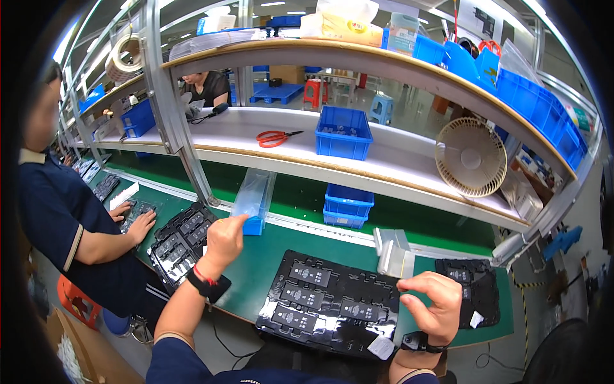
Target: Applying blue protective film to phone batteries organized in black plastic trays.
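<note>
My left hand (pixel 224 242) is raised over the bench between a clear plastic bag (pixel 254 195) and a black tray of flat, battery-like packs (pixel 185 240). Its fingers are drawn together in a pinch; whatever is between them is too small to make out. Right in front of me lies a larger black moulded tray (pixel 364 285), with several flat black battery-like packs (pixel 304 297) in its pockets and others vacant. My right hand (pixel 438 299) hovers beside this tray's right edge, fingers curled, thumb and forefinger apart with nothing seen between them. A white label (pixel 382 347) sits at the tray's near right corner.
Clear-wrapped pale stacks (pixel 394 256) stand behind the tray. Another black tray (pixel 470 288) lies at right. Blue bins (pixel 348 205) sit under the shelf, which holds red-handled pliers (pixel 275 138), a blue bin (pixel 343 134) and a round fan grille (pixel 471 157). A co-worker (pixel 77 211) works at left.
</note>
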### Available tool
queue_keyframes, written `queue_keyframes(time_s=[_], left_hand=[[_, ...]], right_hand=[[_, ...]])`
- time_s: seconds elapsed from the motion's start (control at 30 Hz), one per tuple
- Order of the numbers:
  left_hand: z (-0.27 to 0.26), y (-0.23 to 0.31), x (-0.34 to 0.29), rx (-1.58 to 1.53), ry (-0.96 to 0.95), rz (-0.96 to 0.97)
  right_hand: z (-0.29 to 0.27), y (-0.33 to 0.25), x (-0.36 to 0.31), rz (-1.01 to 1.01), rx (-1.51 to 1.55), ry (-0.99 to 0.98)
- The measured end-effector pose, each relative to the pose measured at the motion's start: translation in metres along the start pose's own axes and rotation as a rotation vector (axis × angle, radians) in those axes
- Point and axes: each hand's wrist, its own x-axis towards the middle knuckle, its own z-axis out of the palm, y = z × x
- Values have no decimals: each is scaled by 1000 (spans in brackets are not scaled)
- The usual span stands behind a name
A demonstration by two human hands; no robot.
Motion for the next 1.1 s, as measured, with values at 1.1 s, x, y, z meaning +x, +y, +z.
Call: queue_keyframes(time_s=[1.1], left_hand=[[33, 114, 32, -1681, -849, -511]], right_hand=[[124, 34, -51, 567, 606, 582]])
